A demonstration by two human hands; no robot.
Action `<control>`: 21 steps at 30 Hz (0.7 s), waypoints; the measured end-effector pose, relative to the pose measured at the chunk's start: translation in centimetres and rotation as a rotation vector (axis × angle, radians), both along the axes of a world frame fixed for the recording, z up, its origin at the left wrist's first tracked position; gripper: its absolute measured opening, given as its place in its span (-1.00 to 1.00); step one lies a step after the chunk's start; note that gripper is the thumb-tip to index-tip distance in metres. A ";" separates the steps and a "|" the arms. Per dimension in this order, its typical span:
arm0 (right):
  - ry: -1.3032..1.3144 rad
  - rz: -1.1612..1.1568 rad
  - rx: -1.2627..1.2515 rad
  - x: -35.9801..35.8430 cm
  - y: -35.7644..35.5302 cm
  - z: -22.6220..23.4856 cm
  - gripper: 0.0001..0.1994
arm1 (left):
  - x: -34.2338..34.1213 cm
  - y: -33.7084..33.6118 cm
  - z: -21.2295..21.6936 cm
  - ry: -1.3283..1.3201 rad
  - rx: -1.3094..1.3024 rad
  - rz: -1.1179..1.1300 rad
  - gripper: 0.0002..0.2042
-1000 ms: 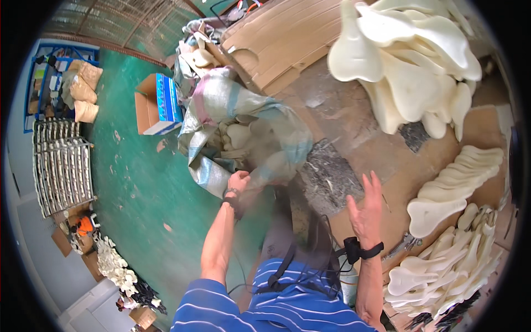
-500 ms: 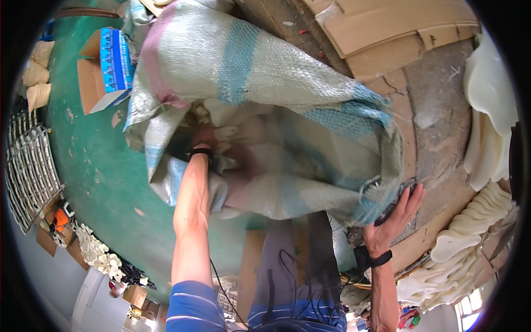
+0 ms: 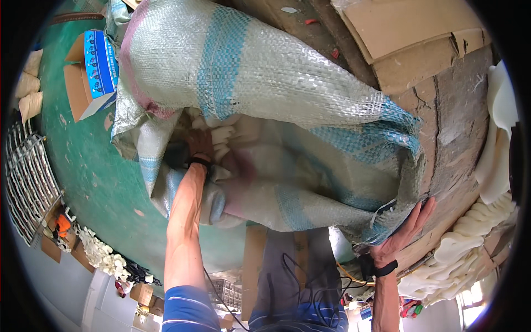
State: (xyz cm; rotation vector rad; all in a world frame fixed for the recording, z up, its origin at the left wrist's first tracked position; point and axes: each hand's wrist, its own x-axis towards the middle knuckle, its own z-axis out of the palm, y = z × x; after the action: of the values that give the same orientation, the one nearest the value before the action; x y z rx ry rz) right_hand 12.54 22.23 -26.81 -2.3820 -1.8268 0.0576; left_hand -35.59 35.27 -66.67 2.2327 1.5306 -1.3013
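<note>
A big woven sack (image 3: 160, 55), white with blue and pink stripes, lies on its side with its mouth spread toward me. My left hand (image 3: 200, 143) reaches inside, its fingers stretched out over pale cream pieces (image 3: 222, 134) that look like foam. Shade hides part of those pieces and the fingertips, and no piece is visibly gripped. At the right end of the sack's mouth, my right hand (image 3: 402, 232) presses against the outside of the rim. Its fingers are straight, and the sack's edge covers part of the palm.
Flattened cardboard (image 3: 420, 33) lies beyond the sack at the right. An opened blue-and-brown carton (image 3: 99, 66) stands on the green floor (image 3: 83, 160) at left, near a metal rack (image 3: 33, 171). Stacked cream foam pieces (image 3: 470, 232) line the right side. A black cable (image 3: 218, 288) hangs by my legs.
The sack now appears larger and its right end sits farther right and lower. My right hand has shifted slightly down and right with the rim. My left hand stays inside among the pale pieces.
</note>
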 end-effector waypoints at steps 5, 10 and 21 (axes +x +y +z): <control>-0.014 -0.021 -0.018 -0.1 -0.1 0.1 0.00 | 1.6 -1.3 0.8 -0.008 0.043 -0.027 -0.46; -0.002 -0.023 -0.015 -0.1 -0.1 0.2 -0.03 | 1.5 -1.3 -0.3 -0.145 0.058 0.104 -0.54; 0.016 -0.032 0.012 -0.1 -0.2 0.0 -0.07 | 5.3 1.8 12.7 -0.312 0.091 0.295 0.06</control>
State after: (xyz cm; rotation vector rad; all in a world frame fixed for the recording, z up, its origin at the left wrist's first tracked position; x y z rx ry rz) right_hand 12.41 22.07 -26.78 -2.3957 -1.7762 0.0621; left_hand -30.26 37.04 -53.94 2.0374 1.7381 -0.7760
